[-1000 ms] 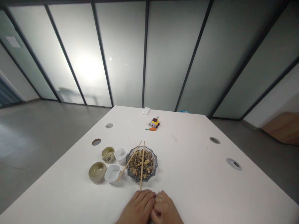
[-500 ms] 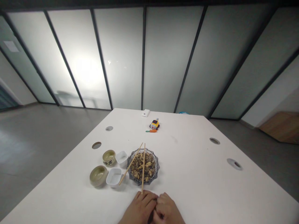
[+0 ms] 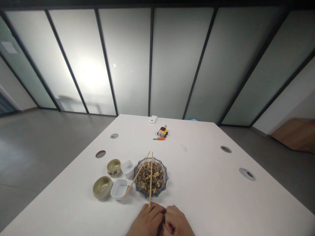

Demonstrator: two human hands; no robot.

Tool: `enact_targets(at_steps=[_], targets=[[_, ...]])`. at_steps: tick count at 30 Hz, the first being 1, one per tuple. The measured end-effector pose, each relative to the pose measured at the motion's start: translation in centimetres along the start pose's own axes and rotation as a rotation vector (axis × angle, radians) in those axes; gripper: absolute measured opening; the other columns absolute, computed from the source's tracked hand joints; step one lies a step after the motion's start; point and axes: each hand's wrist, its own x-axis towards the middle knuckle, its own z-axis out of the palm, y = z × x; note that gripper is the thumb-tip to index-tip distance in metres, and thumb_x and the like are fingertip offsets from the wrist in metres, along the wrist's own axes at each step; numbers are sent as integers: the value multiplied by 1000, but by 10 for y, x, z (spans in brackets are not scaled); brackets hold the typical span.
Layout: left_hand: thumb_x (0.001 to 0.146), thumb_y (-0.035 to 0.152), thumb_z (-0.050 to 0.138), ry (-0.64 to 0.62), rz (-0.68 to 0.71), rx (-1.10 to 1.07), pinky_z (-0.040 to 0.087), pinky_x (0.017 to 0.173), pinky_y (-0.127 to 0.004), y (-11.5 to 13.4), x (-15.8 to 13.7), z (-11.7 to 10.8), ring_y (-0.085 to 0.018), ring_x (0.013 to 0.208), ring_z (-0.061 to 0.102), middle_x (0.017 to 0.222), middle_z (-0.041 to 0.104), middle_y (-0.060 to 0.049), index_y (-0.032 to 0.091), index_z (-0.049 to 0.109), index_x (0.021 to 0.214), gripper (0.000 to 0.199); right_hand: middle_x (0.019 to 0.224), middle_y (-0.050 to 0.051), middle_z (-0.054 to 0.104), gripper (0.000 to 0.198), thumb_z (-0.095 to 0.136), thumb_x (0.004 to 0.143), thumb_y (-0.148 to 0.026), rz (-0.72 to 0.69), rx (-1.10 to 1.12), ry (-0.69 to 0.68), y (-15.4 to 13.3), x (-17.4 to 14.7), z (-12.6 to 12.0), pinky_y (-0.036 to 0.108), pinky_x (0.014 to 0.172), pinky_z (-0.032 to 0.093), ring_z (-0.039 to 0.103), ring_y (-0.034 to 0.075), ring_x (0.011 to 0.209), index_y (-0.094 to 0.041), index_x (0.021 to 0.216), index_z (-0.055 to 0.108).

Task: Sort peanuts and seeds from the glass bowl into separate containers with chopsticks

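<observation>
Our left hand (image 3: 147, 221) and right hand (image 3: 178, 222) rest together on the white table (image 3: 216, 203), fingers curled in. Just beyond stands a scalloped glass bowl (image 3: 165, 179) of seeds and nuts (image 3: 157, 179). Two wooden chopsticks (image 3: 151, 180) lie across it; we cannot tell whether one touches our left knuckles.

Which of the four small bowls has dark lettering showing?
The farther green bowl, left of the farther white bowl. Dark characters show on its outer side; none show on that one, the nearer green bowl or the nearer white bowl.
</observation>
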Motion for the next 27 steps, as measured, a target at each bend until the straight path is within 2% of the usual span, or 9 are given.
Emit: enact_targets(at_steps=[3, 7, 11, 18, 22, 25, 27], targets=[[99, 24, 69, 14, 26, -3, 47, 103, -35, 1, 0, -1, -23, 116, 62, 125, 71, -4, 23, 61, 123, 25, 63, -5, 58, 33, 53, 56, 1, 7, -12, -40, -1, 3, -3, 23, 57, 36, 54, 12, 61, -23, 64, 32], [91, 27, 76, -3, -27, -32, 45, 103, -37, 9, 0, -6, -26, 117, 59, 127, 69, -5, 22, 60, 122, 36, 62, -5, 57, 36, 52, 60, -1, -16, -37, -39, -6, 7, -10, 23, 57, 34, 53, 12, 60, -23, 67, 25], [86, 23, 77, -16, -78, -97, 43, 107, -38, 19, 0, -18, -25, 118, 58, 128, 68, -4, 24, 60, 122, 40, 63, -5, 57, 34, 52, 64, -1, -22, -41, -15, -11, 9, -15, 23, 59, 35, 53, 12, 61, -24, 68, 27], [87, 15, 74, 35, -95, -171, 45, 107, -34, 30, 4, -39, -22, 115, 60, 124, 70, -1, 25, 60, 113, 32, 66, -4, 60, 31, 51, 67, 0, 34, -31, 25, -17, 8, -18, 22, 58, 37, 55, 13, 62, -24, 69, 33], [87, 16, 74, 107, -17, -31, 48, 101, -33, 29, -4, -38, -22, 107, 65, 119, 72, -1, 24, 59, 113, 31, 65, -4, 59, 30, 52, 67, 0, 38, -31, 34, -18, 9, -19, 21, 56, 37, 54, 13, 60, -24, 69, 35], [90, 18, 70, 229, 38, 137, 51, 79, -30, 27, -23, -41, -20, 85, 67, 95, 74, 2, 25, 59, 100, 16, 63, -5, 56, 29, 52, 69, 0, 36, -12, 55, -16, 8, -18, 20, 53, 37, 51, 12, 56, -24, 70, 36], [96, 14, 59, 361, 14, 229, 49, 76, -30, 26, -39, -52, -19, 75, 66, 84, 72, 3, 25, 59, 94, 11, 63, -6, 54, 29, 51, 68, 1, 13, 5, 99, -15, 8, -17, 19, 51, 37, 50, 11, 54, -25, 74, 40]])
